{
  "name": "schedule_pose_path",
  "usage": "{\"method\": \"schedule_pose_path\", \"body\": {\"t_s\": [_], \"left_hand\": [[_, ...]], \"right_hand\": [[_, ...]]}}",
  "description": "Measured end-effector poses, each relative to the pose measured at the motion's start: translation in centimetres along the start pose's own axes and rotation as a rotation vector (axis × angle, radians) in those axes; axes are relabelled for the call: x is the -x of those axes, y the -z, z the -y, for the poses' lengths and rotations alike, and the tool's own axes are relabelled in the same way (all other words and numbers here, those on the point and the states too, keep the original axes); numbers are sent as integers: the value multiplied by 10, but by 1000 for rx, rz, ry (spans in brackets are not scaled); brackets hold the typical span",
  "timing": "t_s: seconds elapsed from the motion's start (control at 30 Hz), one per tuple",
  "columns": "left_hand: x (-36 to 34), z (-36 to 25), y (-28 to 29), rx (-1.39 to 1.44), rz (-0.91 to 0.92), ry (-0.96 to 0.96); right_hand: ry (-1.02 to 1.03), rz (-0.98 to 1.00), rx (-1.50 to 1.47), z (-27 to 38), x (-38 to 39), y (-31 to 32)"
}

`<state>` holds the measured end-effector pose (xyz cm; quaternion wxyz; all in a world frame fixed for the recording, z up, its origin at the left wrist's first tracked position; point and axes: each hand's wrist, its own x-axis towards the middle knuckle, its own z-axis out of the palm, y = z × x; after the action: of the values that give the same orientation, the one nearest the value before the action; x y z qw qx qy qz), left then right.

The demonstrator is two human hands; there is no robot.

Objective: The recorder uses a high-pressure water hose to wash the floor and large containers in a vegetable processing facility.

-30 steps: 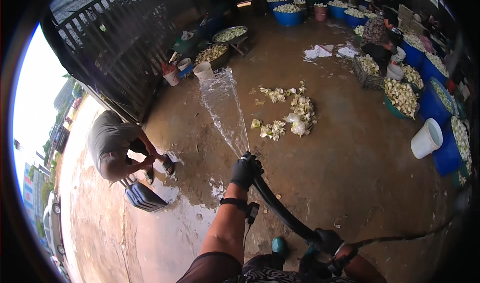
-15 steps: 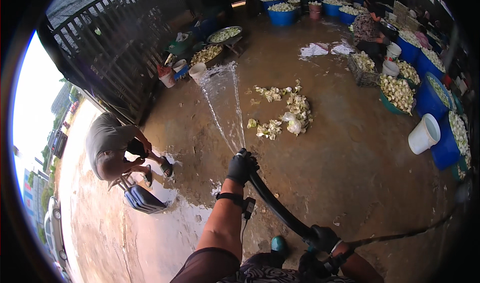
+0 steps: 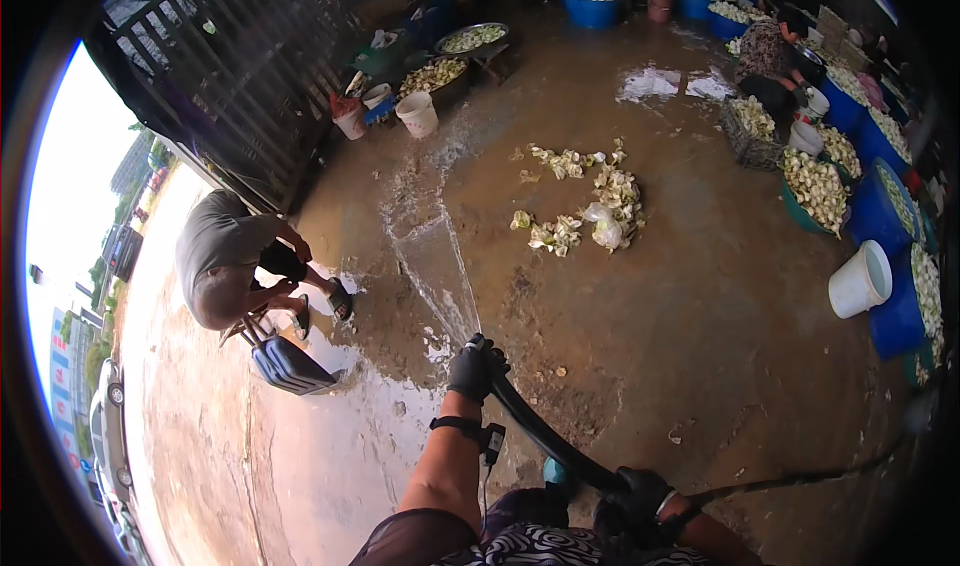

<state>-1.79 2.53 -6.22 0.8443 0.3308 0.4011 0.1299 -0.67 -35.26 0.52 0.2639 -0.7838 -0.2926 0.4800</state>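
My left hand (image 3: 476, 368), in a black glove, is closed round the front end of a thick black hose (image 3: 555, 448). Further back, my gloved right hand (image 3: 642, 496) grips the same hose near my body. Water (image 3: 428, 241) fans out of the hose end and lands on the wet brown floor ahead, short of a white bucket (image 3: 417, 114). To the right of the spray lies a loose heap of pale vegetable leaves (image 3: 616, 198), with a clear plastic bag (image 3: 604, 228) among them.
At left a person in grey (image 3: 225, 251) bends forward beside a dark blue ridged panel (image 3: 290, 364). Blue tubs (image 3: 592, 13) of pale vegetables line the back and right. A white bucket (image 3: 860, 281) tilts at right. A slatted fence (image 3: 235, 76) stands at far left.
My left hand and the hose end have come lower and nearer to me. The spray now strikes the floor closer, off the white bucket's foot. The view has shifted slightly.
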Motion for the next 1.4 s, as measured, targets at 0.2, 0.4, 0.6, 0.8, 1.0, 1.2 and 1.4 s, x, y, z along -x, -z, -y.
{"method": "schedule_pose_path", "body": {"t_s": [0.2,0.4,0.6,0.8,1.0,1.2,1.4], "left_hand": [[-5,-18,-17,10,20,3],[-6,-15,-24,4,26,11],[-8,33,11,75,-74,121],[8,70,32,132,-136,239],[-15,64,23,88,-19,197],[-23,104,3,160,-86,339],[-9,128,16,198,-42,350]], "right_hand": [[12,-54,18,-6,-14,-2],[28,-75,38,0,-9,12],[36,48,-6,-7,1,14],[-82,233,-126,6,20,17],[-147,211,-221,18,20,12],[-164,126,-204,-50,28,-12],[-166,86,-81,-30,46,-1]]}}
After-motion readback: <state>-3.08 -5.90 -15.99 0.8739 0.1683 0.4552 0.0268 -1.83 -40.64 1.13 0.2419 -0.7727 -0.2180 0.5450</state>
